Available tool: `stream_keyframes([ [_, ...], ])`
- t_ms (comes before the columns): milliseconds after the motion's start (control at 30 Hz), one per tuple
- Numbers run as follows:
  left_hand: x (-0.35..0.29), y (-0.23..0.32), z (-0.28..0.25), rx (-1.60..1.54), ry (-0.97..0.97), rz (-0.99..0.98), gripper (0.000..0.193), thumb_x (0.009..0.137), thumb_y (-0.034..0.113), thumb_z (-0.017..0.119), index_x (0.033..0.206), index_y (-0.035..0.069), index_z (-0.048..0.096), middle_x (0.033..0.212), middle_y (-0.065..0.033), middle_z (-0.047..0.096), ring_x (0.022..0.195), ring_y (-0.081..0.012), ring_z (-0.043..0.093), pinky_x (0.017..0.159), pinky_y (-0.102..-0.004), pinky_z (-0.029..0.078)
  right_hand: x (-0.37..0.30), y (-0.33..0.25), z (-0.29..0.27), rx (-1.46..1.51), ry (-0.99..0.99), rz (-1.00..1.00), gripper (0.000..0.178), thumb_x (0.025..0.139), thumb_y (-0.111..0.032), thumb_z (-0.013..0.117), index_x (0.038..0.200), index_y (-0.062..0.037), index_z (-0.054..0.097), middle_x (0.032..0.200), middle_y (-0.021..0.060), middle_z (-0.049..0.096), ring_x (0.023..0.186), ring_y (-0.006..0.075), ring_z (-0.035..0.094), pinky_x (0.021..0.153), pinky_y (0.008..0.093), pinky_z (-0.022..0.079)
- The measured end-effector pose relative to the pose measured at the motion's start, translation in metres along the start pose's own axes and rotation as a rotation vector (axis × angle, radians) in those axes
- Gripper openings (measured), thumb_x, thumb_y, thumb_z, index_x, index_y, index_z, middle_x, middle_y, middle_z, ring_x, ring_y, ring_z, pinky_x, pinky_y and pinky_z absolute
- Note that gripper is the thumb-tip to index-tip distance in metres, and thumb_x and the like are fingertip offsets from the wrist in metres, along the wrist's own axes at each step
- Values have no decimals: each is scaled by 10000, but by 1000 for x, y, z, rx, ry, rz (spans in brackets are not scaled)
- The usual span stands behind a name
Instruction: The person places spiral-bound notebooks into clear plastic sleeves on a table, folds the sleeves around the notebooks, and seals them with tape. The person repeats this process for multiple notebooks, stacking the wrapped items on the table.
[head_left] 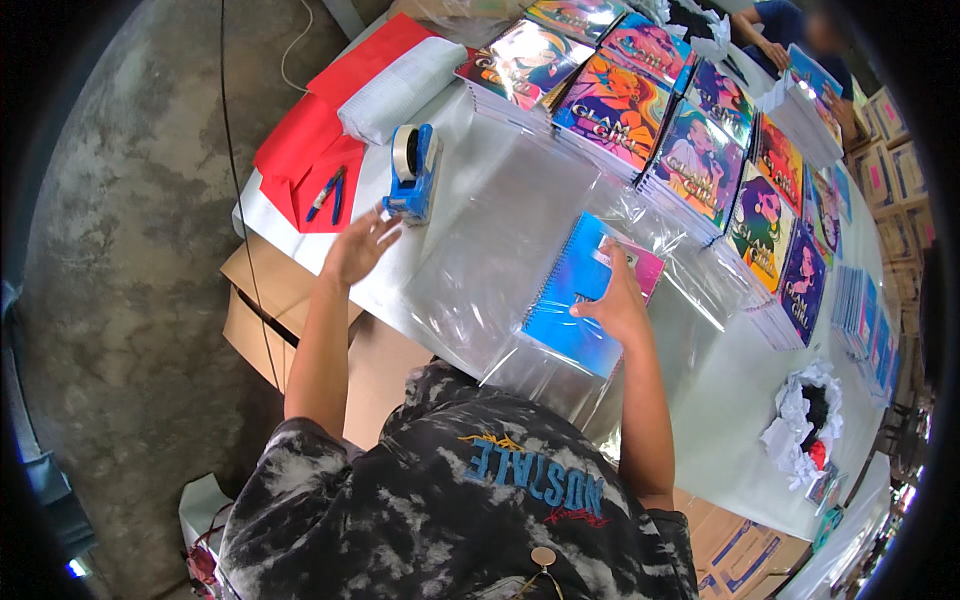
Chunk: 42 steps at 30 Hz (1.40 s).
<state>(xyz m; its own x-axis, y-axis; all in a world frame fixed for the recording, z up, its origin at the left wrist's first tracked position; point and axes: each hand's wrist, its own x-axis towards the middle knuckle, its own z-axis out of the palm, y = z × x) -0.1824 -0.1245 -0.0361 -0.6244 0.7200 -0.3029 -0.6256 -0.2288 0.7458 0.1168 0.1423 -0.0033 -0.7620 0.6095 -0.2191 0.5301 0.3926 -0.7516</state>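
Observation:
A spiral notebook (572, 300) with a blue and pink cover lies on clear plastic film in front of me. My right hand (622, 303) rests on it, thumb and fingers spread over the cover, near a small white label (606, 250). To the left, my left hand (362, 248) is raised at the table's edge with its fingers apart. Its fingertips are close to the front of a blue tape dispenser (425, 185) carrying a roll of tape (404, 152). Whether a bit of tape clings to those fingers is too small to tell.
Stacks of notebooks with colourful covers (690, 165) fill the far right. A bubble-wrap roll (400, 90), red sheets (300, 150) and pens (327, 194) lie far left. Crumpled paper (803, 425) sits at right. A co-worker's hand (775, 54) shows at the far right. Cardboard boxes (262, 300) stand below.

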Motion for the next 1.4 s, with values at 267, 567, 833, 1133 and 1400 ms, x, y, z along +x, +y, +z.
stream_keyframes([
  [267,16,19,100,891,324,460,201,859,169,561,868,9,683,705,-49,641,565,-70,537,488,-222,415,-3,-4,-11,-164,-16,-41,1056,482,-184,851,1360,-54,278,1358,143,405,1278,290,372,1033,440,266],
  [567,60,-108,243,2245,-673,101,460,731,493,660,801,39,677,798,-138,664,675,-289,634,621,-403,493,-1,10,-14,-143,-39,-58,1180,441,-355,864,1393,-83,221,1379,169,382,1297,308,345,1038,454,220],
  [833,48,-132,160,1441,-351,-125,599,886,465,507,1236,-22,489,1199,-240,522,1180,-347,436,979,-382,339,-14,105,30,66,449,279,1026,712,-453,716,1407,26,133,1439,278,166,1373,368,87,1101,444,32],
  [1133,-27,-99,213,560,-477,355,681,861,374,569,1343,-23,297,1260,-121,436,1160,-225,413,1001,-347,297,-71,-8,-21,963,598,-424,850,704,-152,776,1337,-30,222,1221,115,402,1082,189,471,887,334,439],
  [1400,-34,-105,218,1015,-145,924,432,896,190,517,1271,-17,458,1246,-218,489,1164,-328,451,991,-361,342,-47,-28,-22,670,819,-171,442,796,-103,685,1197,-17,523,1037,49,562,894,94,522,749,247,441],
])
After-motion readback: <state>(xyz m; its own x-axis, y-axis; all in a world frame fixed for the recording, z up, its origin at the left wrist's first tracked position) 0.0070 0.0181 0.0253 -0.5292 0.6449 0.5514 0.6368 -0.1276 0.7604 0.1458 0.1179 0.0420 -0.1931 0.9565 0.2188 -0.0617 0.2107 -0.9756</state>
